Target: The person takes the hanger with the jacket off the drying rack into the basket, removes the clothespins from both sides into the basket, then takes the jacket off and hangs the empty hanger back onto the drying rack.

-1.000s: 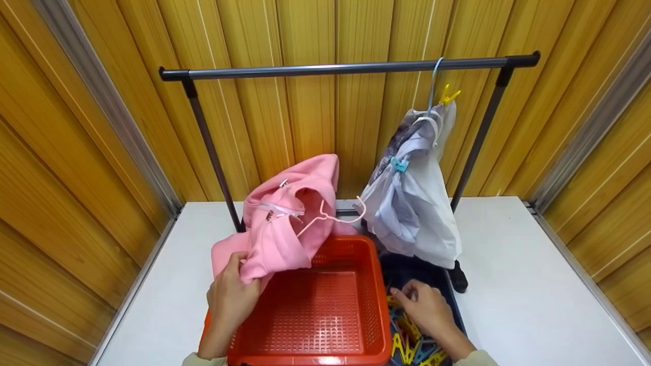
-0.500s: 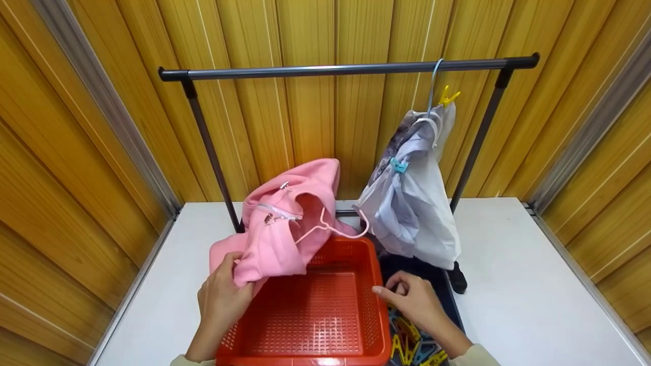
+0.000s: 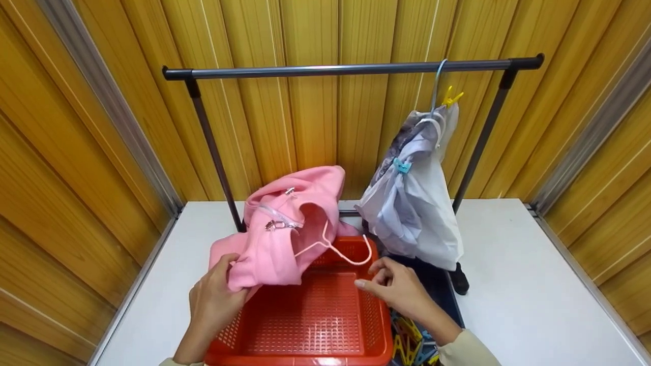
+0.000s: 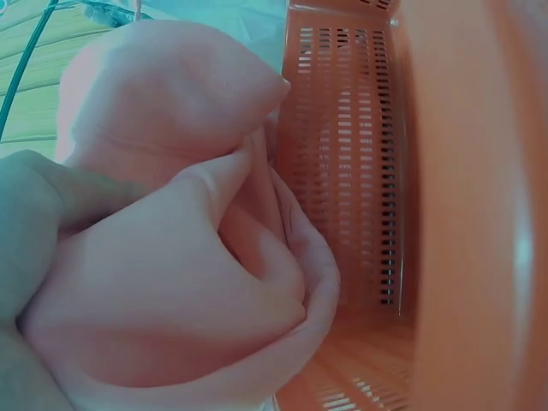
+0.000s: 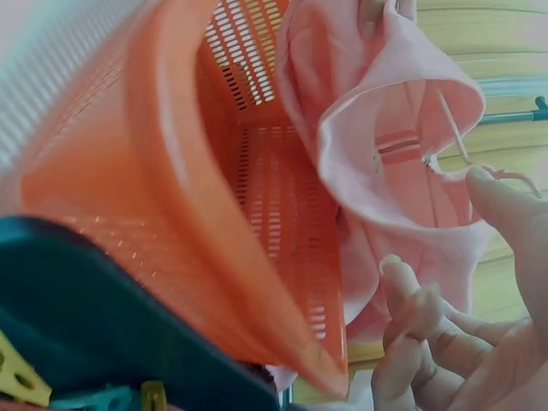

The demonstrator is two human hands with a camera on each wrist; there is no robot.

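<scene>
My left hand grips the lower edge of a pink sweatshirt with a zip and metal fittings at its opening. The cloth bunches between thumb and fingers in the left wrist view. From the neck opening sticks the hook of a pale pink hanger; its arms are mostly hidden inside the cloth. Just below and right of that hook is my right hand, thumb and fingers apart, holding nothing. It hovers over the right rim of a red plastic basket. In the right wrist view the sweatshirt's opening faces the fingers.
A dark rack stands at the back. On its right side hangs a pale garment with a blue clip and a yellow clothespin. A dark bin right of the basket holds several clothespins.
My right hand has moved up and left from the clothespin bin toward the hanger hook. My left hand has come slightly lower and left, and the sweatshirt and hook have sunk with it.
</scene>
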